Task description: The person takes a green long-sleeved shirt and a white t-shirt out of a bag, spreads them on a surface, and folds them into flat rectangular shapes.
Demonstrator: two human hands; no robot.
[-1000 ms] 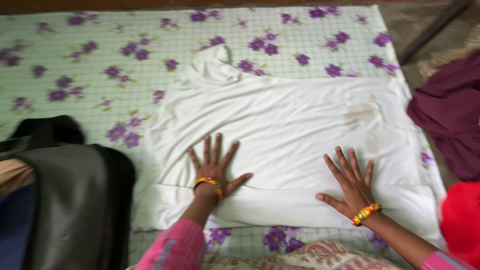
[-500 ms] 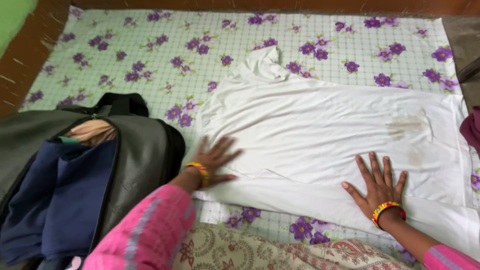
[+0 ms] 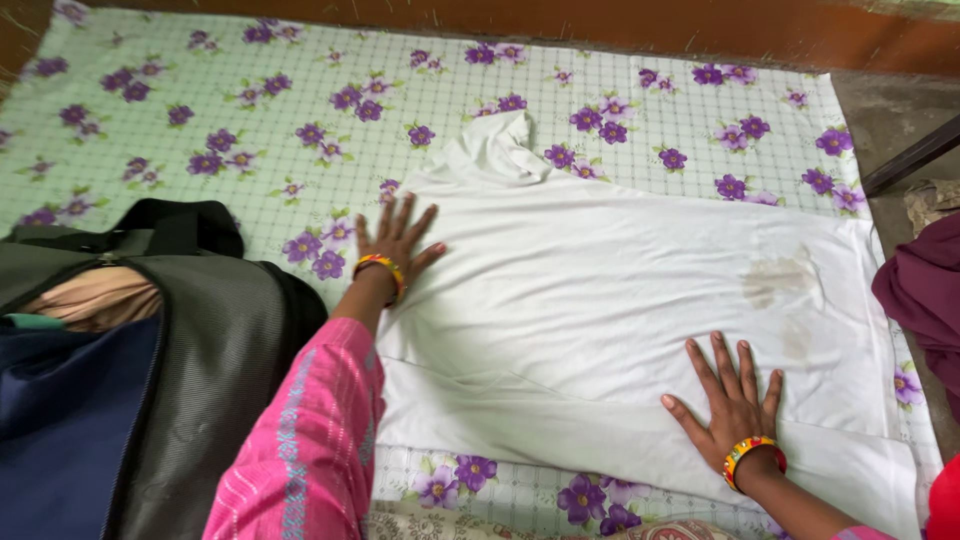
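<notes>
A white garment (image 3: 600, 290) lies spread flat on a pale green sheet (image 3: 250, 120) printed with purple flowers; it has a brownish stain (image 3: 775, 280) near its right side. My left hand (image 3: 395, 240) rests flat, fingers spread, on the garment's upper left edge. My right hand (image 3: 730, 395) presses flat on the folded lower part, fingers apart. Both wrists wear colourful bangles and pink sleeves. Neither hand holds anything.
An open dark grey bag (image 3: 180, 360) with navy and tan cloth inside sits at the left, close to my left arm. A maroon cloth (image 3: 925, 295) lies at the right edge. A brown wall base (image 3: 700, 30) runs along the back.
My left hand has slid up along the garment's left edge, from the lower fold toward the upper corner. My right hand stays pressed on the lower fold. The view has shifted slightly.
</notes>
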